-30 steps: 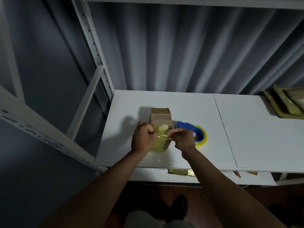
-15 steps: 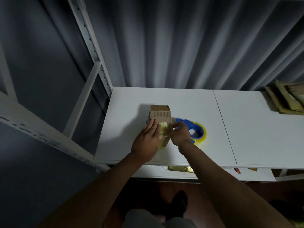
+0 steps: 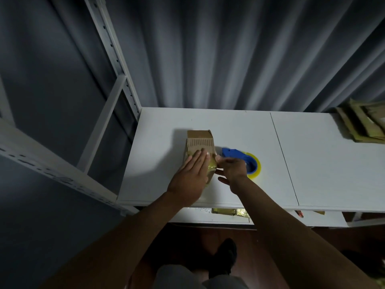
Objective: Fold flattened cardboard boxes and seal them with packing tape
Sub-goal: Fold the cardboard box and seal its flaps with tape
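Note:
A small brown cardboard box point(image 3: 200, 140) lies on the white table point(image 3: 229, 126), with yellowish tape across its near part. My left hand point(image 3: 190, 176) lies flat on top of the box, fingers straight, pressing the tape down. My right hand point(image 3: 232, 168) is at the box's right side, fingers loosely spread and touching the taped edge. Just right of the box sits a blue tape dispenser point(image 3: 239, 155) with a yellow tape roll, partly hidden behind my right hand.
A stack of flattened cardboard boxes point(image 3: 366, 124) lies at the table's far right. White metal shelf posts point(image 3: 112, 51) rise at the left. A lower shelf holds yellowish scraps point(image 3: 229, 211). A grey curtain hangs behind the table.
Both hands were pinching the tape over the box a second ago. Now my left hand has flattened onto the box top and my right hand has opened at its right side.

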